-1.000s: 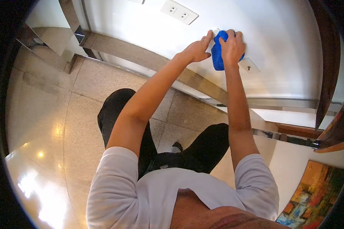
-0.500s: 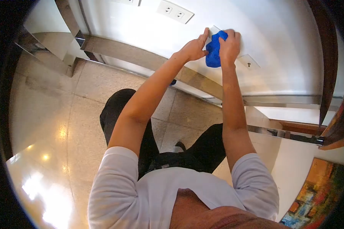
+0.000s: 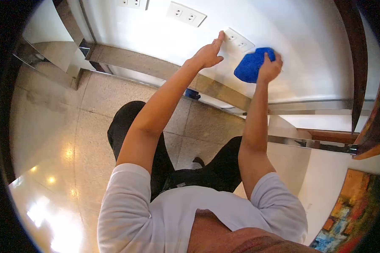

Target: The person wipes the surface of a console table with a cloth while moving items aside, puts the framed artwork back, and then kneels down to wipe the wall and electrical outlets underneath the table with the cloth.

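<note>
My right hand [image 3: 271,69] is closed around a blue cloth [image 3: 250,67] and holds it against the white wall [image 3: 299,46]. The cloth covers the spot where another wall plate showed before. Up and to the left of it, a white socket plate [image 3: 239,40] is in plain sight. My left hand [image 3: 209,54] is open, its fingers stretched out with the tips at that plate's left edge. Nothing is in the left hand.
Farther left on the wall are a second socket plate [image 3: 186,14] and part of a third [image 3: 133,3]. A stone-like ledge [image 3: 156,63] runs below them. A dark blue object [image 3: 192,94] lies near the ledge. A colourful painting [image 3: 350,211] stands at lower right.
My right hand has moved the blue cloth right and slightly down, off the middle socket plate and over the plate beside it. The left hand has shifted slightly left.
</note>
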`<state>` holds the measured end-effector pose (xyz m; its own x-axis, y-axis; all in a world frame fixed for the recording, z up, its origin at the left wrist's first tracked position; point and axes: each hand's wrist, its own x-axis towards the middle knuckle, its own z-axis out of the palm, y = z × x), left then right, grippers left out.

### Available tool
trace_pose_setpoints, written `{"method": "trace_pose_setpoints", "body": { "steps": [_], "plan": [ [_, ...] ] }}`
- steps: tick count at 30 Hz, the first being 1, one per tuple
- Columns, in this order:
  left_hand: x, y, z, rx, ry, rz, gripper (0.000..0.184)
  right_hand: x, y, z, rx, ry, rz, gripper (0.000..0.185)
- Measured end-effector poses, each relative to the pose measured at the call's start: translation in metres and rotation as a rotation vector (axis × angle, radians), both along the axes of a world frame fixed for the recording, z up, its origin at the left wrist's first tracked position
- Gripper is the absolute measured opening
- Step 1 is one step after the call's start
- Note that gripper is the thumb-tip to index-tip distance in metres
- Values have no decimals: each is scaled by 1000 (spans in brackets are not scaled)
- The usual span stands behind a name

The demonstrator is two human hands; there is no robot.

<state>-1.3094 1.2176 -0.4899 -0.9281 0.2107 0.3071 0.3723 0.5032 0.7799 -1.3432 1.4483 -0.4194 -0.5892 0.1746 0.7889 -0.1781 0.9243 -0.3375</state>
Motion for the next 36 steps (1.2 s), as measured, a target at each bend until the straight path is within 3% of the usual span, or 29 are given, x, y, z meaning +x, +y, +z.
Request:
{"method": "trace_pose_setpoints", "body": {
  "steps": [3,5,8,11,22,36],
  "plan": [
    [1,0,0,-20,-1,7,104,6,-43,2,79,-140,-86,30],
    [3,-1,6,-22,-49,-4,104,2,-35,-7,169,-81,-16,27],
    [-4,4,-13,-1,162,57,104,12,-32,-4,271,-58,86,25],
    [5,-3,14,-64,-116,-47,105,15,-30,-7,364,-42,137,24],
    [5,-4,9,9,-67,-55,106,5,-48,-2,389,12,169,21],
    [3,-1,1,34,7,-39,106,0,-47,26,803,-39,234,20]
  ]
}}
